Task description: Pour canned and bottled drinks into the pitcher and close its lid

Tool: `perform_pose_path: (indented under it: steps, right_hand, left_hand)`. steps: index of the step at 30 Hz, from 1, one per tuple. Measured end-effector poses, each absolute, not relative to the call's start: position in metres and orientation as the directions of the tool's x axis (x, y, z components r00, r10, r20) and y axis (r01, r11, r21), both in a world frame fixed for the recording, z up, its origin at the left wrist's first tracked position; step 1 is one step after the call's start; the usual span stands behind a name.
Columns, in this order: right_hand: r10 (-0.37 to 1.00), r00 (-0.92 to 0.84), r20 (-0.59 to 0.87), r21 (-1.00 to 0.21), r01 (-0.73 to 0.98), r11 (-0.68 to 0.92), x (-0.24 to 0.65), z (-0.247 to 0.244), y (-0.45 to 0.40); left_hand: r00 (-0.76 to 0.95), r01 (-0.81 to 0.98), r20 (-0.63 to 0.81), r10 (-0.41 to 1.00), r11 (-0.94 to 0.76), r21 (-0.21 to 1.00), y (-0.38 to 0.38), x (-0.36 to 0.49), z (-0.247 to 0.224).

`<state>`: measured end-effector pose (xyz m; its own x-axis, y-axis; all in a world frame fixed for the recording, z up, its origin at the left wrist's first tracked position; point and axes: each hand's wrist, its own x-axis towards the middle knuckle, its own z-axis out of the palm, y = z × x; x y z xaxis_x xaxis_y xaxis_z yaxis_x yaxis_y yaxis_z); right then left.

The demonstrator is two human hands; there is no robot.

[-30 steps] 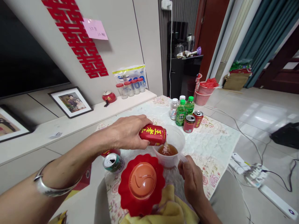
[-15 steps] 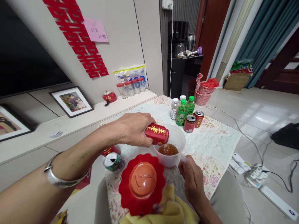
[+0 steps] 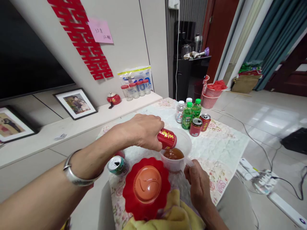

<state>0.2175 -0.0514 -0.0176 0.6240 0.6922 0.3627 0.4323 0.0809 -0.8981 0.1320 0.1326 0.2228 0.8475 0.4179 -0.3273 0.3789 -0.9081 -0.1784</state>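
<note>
My left hand (image 3: 146, 132) is wrapped round a red drink can (image 3: 168, 139) with yellow characters, tipped with its mouth over a translucent plastic scoop (image 3: 176, 165). Brown liquid (image 3: 174, 154) with a rippled surface lies in the scoop. My right hand (image 3: 198, 180) grips the scoop's handle (image 3: 189, 162), its fingers closed. Just in front of the scoop, a red scalloped dish (image 3: 128, 193) with an orange round base lies upside down. An opened teal can (image 3: 118, 166) stands left of it, below my left wrist. Another red can behind that is mostly hidden by my arm.
Green-capped bottles (image 3: 187, 119), white-capped bottles (image 3: 179, 111) and two red cans (image 3: 196, 127) stand at the table's back right. A yellow cloth (image 3: 168, 214) lies at the near edge. Picture frames (image 3: 75, 103) and jars (image 3: 134, 91) line the white ledge. Cables and power strips (image 3: 285, 207) lie on the floor.
My left hand has moved slightly right with the can, farther over the scoop. The thin stream seen at its mouth before is not clearly visible now. My right hand holds its place.
</note>
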Motion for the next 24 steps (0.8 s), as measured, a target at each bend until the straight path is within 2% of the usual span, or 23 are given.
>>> perform_pose_path:
  steps: [14, 24]
  right_hand:
    - [0.700, 0.626, 0.344, -0.904, 0.423, 0.066, 0.218, -0.019, -0.054]
    - [0.697, 0.639, 0.326, -0.908, 0.417, 0.043, 0.218, -0.022, -0.055]
  left_hand:
    - [0.841, 0.334, -0.351, 0.411, -0.906, -0.260, 0.119, 0.142, 0.224]
    - [0.862, 0.332, -0.315, 0.397, -0.912, -0.240, 0.117, 0.144, 0.219]
